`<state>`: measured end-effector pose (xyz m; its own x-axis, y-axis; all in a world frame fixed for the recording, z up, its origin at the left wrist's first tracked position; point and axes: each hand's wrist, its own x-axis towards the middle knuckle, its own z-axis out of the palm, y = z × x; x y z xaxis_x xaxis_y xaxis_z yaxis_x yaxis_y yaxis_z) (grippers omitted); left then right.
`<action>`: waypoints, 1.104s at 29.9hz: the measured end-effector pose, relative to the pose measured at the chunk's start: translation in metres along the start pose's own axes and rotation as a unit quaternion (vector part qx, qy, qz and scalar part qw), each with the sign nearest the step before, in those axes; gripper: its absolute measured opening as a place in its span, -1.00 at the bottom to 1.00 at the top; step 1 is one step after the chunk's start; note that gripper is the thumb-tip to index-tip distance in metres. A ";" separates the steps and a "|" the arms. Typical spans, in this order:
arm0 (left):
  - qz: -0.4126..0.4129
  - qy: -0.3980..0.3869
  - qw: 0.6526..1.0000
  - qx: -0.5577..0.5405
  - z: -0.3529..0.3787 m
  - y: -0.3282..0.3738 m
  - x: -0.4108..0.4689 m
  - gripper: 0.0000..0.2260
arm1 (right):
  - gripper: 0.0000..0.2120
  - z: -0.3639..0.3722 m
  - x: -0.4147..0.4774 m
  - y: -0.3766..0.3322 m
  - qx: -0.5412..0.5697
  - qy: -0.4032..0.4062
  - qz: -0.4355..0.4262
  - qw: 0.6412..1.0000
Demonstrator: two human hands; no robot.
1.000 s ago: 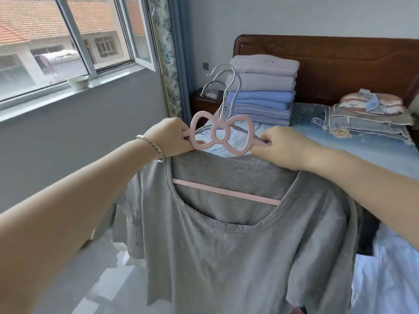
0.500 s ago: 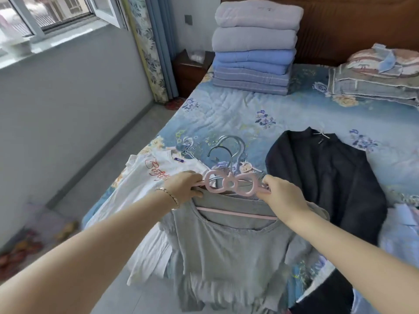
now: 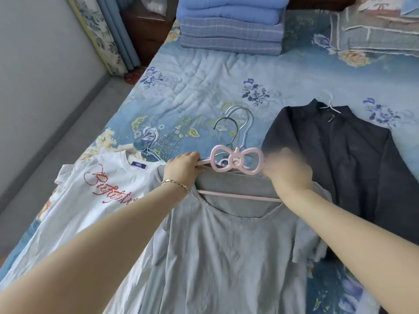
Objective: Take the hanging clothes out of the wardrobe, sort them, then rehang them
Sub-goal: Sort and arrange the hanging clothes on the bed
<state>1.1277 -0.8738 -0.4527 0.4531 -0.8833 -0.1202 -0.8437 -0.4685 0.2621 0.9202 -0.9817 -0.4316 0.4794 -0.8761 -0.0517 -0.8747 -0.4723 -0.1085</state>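
1. Sorting is the step in hand, I judge: the bed carries the clothes side by side, none rehung yet.
2. The grey T-shirt lies from centre down to 6 o'clock, soft, creased, its wide neckline gaping.
3. A dark jacket lies at 2 o'clock, just beside the grey sleeve.
4. A white T-shirt with red lettering lies at 9 o'clock, touching the grey one.
5. The pink hanger, bow-shaped, sits in the grey collar, with metal hooks pointing to 12 o'clock.
6. My left hand curls round the hanger's left arm. My right hand is blurred, so I cannot tell its grip. Next I should let go gently and leave the shirt flat.
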 end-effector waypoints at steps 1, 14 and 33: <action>0.000 -0.005 1.000 0.001 0.015 -0.006 0.020 -0.74 | -0.72 0.016 0.020 -0.001 -0.020 -0.004 0.002 1.000; -0.057 -0.106 0.990 0.076 0.208 -0.062 0.155 -0.72 | -0.78 0.239 0.146 0.003 0.004 -0.109 0.143 0.984; 0.011 -0.330 0.944 -0.010 0.089 0.122 0.023 -0.72 | -0.84 0.060 -0.044 0.119 0.145 -0.409 0.135 0.891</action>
<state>1.0095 -0.9530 -0.5084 0.1521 -0.7139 -0.6835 -0.8422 -0.4555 0.2883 0.7990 -0.9937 -0.5018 0.2495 -0.5335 -0.8082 -0.9677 -0.1066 -0.2284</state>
